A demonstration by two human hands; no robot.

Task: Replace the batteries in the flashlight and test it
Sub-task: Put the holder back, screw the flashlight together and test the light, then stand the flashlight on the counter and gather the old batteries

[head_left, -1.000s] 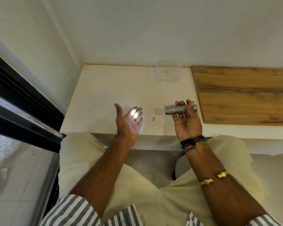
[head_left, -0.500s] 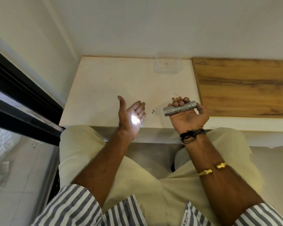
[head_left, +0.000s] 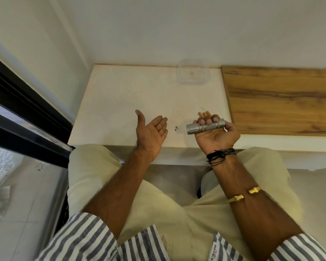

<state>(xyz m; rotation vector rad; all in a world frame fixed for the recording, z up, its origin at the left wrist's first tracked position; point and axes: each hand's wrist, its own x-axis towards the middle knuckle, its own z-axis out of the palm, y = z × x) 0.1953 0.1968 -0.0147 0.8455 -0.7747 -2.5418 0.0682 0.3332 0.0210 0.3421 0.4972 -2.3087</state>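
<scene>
My right hand (head_left: 215, 135) grips a short silver flashlight (head_left: 205, 126) palm up, just above the front edge of the white table (head_left: 124, 102). The lens end points left toward my left hand (head_left: 151, 132). That hand is held open with the palm turned to the lens and the thumb up. No light spot shows on the palm. Three small orange-tan cylinders (head_left: 203, 113) lie on the table just behind my right fingers; what they are is too small to tell.
A clear plastic container (head_left: 193, 73) stands at the back of the table against the wall. A wooden surface (head_left: 282, 98) adjoins the table on the right. A black-framed glass door (head_left: 17, 113) is at the left. Small dark specks (head_left: 177, 129) lie between my hands.
A bright light spot lay on my left fingers, then on the palm; now it is gone. My right hand's fingers curled round the flashlight.
</scene>
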